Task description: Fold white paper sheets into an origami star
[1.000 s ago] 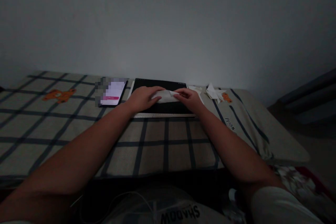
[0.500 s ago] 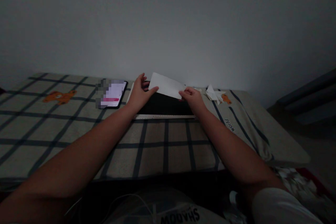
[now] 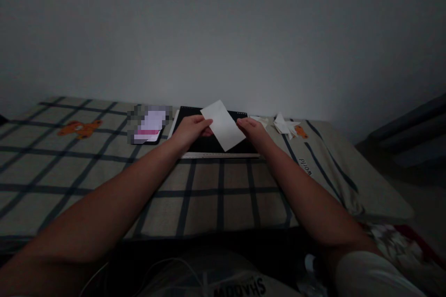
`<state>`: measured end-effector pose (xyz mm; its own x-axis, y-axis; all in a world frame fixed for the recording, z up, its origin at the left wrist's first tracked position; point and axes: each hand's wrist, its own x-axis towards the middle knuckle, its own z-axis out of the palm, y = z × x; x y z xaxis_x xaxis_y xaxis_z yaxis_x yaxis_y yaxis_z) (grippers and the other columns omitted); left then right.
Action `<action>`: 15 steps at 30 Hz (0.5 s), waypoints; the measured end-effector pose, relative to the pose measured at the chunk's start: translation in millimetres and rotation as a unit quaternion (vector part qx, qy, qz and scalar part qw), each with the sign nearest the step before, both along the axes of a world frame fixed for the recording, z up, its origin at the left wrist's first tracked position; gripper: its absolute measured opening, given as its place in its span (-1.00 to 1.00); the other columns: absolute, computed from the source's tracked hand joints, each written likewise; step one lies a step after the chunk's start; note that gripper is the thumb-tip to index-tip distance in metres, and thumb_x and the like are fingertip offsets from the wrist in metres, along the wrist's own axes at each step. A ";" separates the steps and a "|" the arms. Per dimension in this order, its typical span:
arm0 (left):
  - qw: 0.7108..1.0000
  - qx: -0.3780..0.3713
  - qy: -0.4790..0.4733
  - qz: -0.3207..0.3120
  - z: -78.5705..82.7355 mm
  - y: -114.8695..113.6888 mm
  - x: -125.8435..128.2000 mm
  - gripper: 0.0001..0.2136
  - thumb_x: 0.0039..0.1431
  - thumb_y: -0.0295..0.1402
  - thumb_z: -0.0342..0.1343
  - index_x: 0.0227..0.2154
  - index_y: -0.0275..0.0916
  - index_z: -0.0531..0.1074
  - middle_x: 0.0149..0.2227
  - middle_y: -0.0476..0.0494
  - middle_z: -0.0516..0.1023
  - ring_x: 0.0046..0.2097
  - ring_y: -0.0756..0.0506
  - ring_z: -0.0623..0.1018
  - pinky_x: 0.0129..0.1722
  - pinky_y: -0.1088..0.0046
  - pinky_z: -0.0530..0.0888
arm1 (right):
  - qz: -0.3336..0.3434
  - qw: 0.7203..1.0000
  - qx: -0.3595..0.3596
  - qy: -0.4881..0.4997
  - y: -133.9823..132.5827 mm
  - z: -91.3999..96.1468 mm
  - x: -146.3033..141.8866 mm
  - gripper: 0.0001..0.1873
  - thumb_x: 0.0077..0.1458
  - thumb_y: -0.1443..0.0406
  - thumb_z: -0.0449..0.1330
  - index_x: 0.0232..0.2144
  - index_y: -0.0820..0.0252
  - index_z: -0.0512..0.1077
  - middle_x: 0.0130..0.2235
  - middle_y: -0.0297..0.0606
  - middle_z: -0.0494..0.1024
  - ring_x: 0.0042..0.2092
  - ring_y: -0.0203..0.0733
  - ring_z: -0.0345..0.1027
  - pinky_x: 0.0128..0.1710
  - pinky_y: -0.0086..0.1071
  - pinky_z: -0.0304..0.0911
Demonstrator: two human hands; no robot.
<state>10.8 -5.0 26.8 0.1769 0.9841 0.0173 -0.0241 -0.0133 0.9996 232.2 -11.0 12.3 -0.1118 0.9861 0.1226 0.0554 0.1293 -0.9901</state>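
So a phone (image 3: pixel 150 125) can be seen left of centre in the frame, lit up and partly pixelated, lying on the plaid cloth (image 3: pixel 205 204). Next along comes the left hand (image 3: pixel 190 129), by which the lower-left long edge of a white paper sheet (image 3: pixel 223 125) is pinched, thumb on top. The sheet itself is held mid-frame, over a black pad (image 3: pixel 205 145); whether the two are touching can't be told. It's tilted like a diamond: long axis from upper left to lower right, one corner pointed up, another down toward the bottom of the frame. At a guess, a lining-up step is in hand, and the next move calls for a steady hold and squared edges. On the other long edge, the right hand (image 3: pixel 252 128) is placed with fingers curled; its grip can't be made out. Farther right, a pointy folded paper piece (image 3: pixel 285 125) is spotted on the cloth.
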 end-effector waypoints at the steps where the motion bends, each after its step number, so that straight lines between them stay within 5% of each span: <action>1: 1.000 -0.004 0.019 -0.023 1.1 -2.4 0.6 -0.90 0.16 -0.38 0.20 -0.36 -0.32 0.52 -0.42 -0.11 0.59 -0.43 0.04 0.53 -0.34 0.50 0.52 | -0.004 1.000 -0.001 -0.005 -0.2 1.0 0.3 -0.62 -0.05 -0.03 0.28 -0.42 0.16 0.43 -0.42 -0.32 0.48 -0.38 -0.26 0.36 -0.43 -0.37 0.32; 7: 0.990 -0.027 0.099 -0.102 2.5 -12.7 8.8 -0.89 0.17 -0.36 0.17 -0.40 -0.27 0.55 -0.43 -0.10 0.60 -0.42 0.00 0.55 -0.36 0.46 0.51 | 0.004 0.995 0.038 -0.091 -5.7 0.7 -4.2 -0.67 -0.10 0.05 0.33 -0.40 0.18 0.46 -0.39 -0.29 0.55 -0.37 -0.23 0.36 -0.42 -0.37 0.25; 15: 0.998 -0.004 0.061 -0.009 -6.6 -5.6 7.8 -0.88 0.12 -0.33 0.22 -0.40 -0.29 0.56 -0.44 -0.11 0.58 -0.38 -0.02 0.56 -0.29 0.41 0.54 | -0.055 0.987 0.070 -0.134 -3.6 -4.4 -8.1 -0.67 -0.11 0.06 0.33 -0.42 0.17 0.41 -0.48 -0.36 0.47 -0.44 -0.26 0.30 -0.43 -0.36 0.17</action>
<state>18.6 -10.6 20.2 0.1949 0.9807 -0.0135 0.0978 -0.0058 0.9952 224.1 -14.6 7.9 -0.0520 0.9696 0.2389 0.3349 0.2423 -0.9106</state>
